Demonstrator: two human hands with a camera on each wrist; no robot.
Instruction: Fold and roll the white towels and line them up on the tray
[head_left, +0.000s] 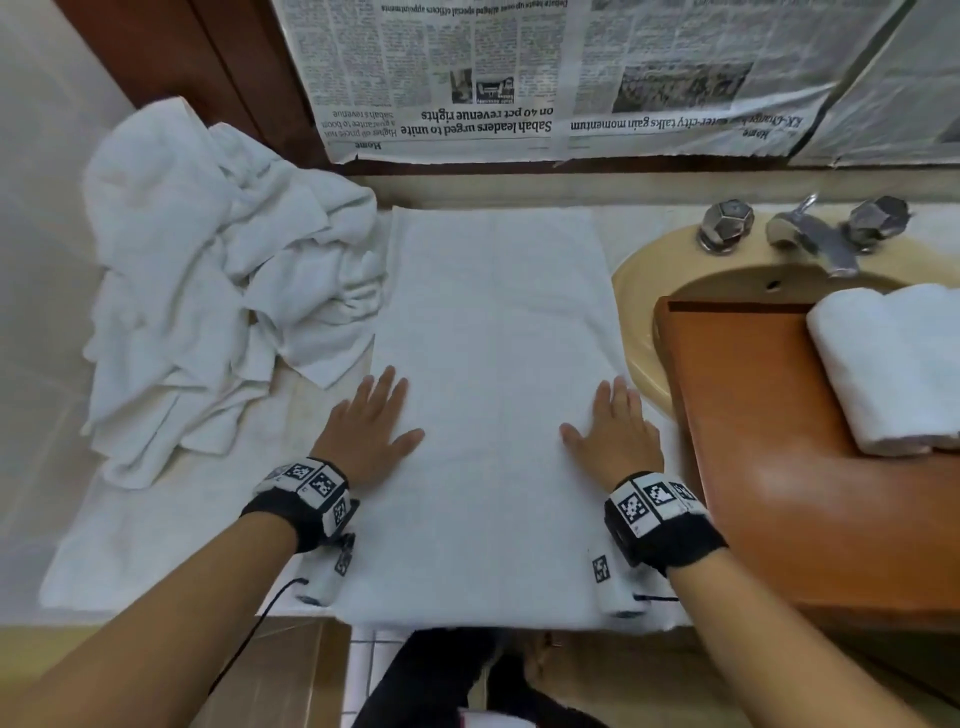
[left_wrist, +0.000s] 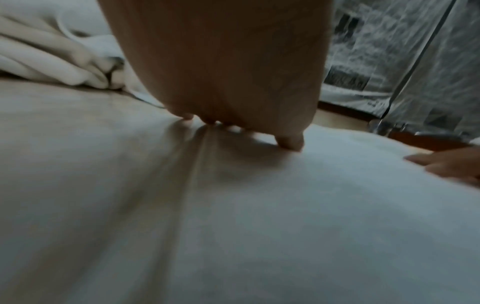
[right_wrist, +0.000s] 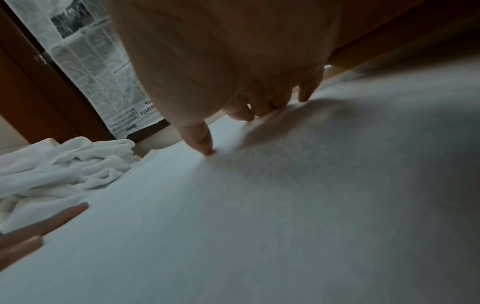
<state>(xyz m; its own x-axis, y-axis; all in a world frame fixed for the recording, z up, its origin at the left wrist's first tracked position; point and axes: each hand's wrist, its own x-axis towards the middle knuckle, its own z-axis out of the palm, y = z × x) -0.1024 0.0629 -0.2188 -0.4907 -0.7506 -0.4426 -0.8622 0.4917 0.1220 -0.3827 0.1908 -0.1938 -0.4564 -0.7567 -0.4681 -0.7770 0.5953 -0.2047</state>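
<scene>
A folded white towel (head_left: 493, 395) is pressed flat between the left hand (head_left: 371, 428) and right hand (head_left: 615, 434), fingers straight, nothing gripped; rolling judged next, toward the tray (head_left: 753, 441) right of the grip.

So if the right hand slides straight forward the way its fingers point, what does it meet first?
Probably only more of the flat towel; the right hand points along its right edge, with the sink rim just beside.

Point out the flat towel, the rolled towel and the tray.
flat towel (head_left: 493, 322): head view, bare middle of the cloth between the two hands.
rolled towel (head_left: 893, 364): head view, top of the roll lying on the tray.
tray (head_left: 753, 415): head view, bare wooden surface left of the roll.
</scene>
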